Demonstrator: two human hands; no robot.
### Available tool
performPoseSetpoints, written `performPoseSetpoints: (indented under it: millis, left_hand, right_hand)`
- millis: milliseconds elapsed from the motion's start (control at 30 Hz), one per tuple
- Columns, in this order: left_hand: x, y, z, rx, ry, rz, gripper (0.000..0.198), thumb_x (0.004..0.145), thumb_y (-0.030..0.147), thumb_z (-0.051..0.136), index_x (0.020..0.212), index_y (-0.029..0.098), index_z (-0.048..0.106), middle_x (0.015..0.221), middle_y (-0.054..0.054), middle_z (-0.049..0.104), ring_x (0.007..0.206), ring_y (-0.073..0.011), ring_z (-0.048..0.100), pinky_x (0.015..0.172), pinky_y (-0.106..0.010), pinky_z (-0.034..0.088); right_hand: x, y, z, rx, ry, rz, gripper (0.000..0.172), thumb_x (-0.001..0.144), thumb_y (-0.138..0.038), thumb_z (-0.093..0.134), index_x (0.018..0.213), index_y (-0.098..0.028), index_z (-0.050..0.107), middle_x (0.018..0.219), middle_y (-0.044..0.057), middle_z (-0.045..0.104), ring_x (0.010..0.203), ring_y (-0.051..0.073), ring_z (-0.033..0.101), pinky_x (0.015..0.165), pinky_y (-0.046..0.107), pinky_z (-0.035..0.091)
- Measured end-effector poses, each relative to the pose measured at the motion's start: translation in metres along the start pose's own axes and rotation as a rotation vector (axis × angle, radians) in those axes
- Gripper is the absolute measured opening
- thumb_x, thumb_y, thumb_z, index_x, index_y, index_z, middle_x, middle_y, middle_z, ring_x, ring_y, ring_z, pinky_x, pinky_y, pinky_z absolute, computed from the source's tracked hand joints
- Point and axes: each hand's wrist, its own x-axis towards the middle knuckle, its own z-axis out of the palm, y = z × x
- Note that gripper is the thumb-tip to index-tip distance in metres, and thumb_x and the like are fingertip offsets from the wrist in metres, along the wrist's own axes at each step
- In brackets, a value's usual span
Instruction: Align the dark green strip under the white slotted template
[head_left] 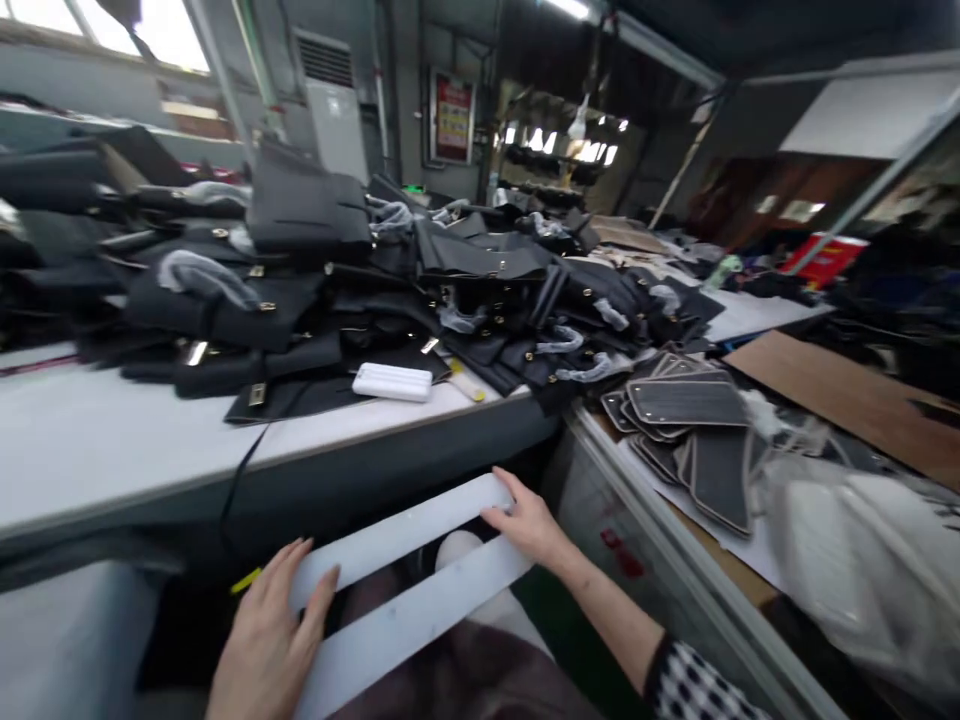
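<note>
Two long white flat strips [409,575] lie side by side below the table edge, over my lap. My left hand [268,630] grips their near left end, thumb on top and fingers curled round. My right hand [529,522] holds the far right end of the strips, fingers bent over the edge. A white rectangular box [393,381] rests on the white table [97,440] just beyond the strips.
A big heap of black leather bag parts [322,290] with gold fittings covers the table behind. Stacked black rounded panels [686,415] lie to the right, next to clear plastic bags [847,540] and brown cardboard [847,390]. A thin black cord [238,475] hangs over the table edge.
</note>
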Motion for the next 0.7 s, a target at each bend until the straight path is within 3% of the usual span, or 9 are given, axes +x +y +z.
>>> performPoseSetpoints:
  millis: [100, 233, 433, 700]
  left_hand:
    - [0.000, 0.007, 0.001, -0.026, -0.015, -0.163, 0.068, 0.083, 0.071, 0.040, 0.123, 0.018, 0.053, 0.130, -0.011, 0.052, 0.118, -0.0337, 0.051, 0.106, -0.049, 0.040]
    - [0.003, 0.013, 0.004, -0.057, -0.023, -0.218, 0.066, 0.080, 0.072, 0.043, 0.120, 0.020, 0.054, 0.126, -0.009, 0.054, 0.114, -0.0334, 0.053, 0.098, -0.047, 0.046]
    - [0.007, 0.011, -0.001, -0.072, -0.040, -0.272, 0.065, 0.076, 0.074, 0.048, 0.116, 0.023, 0.056, 0.122, -0.006, 0.056, 0.109, -0.0314, 0.055, 0.075, -0.039, 0.053]
    - [0.008, 0.006, -0.004, -0.128, -0.101, -0.500, 0.072, 0.070, 0.082, 0.045, 0.120, 0.029, 0.055, 0.127, -0.001, 0.055, 0.083, -0.0272, 0.061, 0.081, -0.044, 0.049]
  right_hand:
    - [0.005, 0.008, -0.002, 0.076, -0.064, 0.046, 0.075, 0.076, -0.033, 0.066, 0.143, -0.016, 0.039, 0.111, 0.011, 0.068, 0.091, 0.023, 0.067, 0.083, 0.038, 0.054]
    - [0.005, 0.007, -0.004, 0.284, -0.116, 0.154, 0.074, 0.075, -0.038, 0.069, 0.139, -0.016, 0.040, 0.098, 0.007, 0.069, 0.073, 0.019, 0.067, 0.059, 0.030, 0.053]
    - [0.019, 0.002, -0.009, 0.517, -0.157, 0.257, 0.050, 0.076, -0.055, 0.068, 0.105, -0.015, 0.059, 0.081, 0.003, 0.067, 0.064, 0.014, 0.065, 0.054, 0.023, 0.050]
    - [0.036, -0.004, 0.004, 0.609, -0.079, 0.430, 0.045, 0.076, -0.059, 0.068, 0.079, -0.015, 0.058, 0.058, 0.001, 0.061, 0.041, 0.011, 0.054, 0.033, 0.019, 0.036]
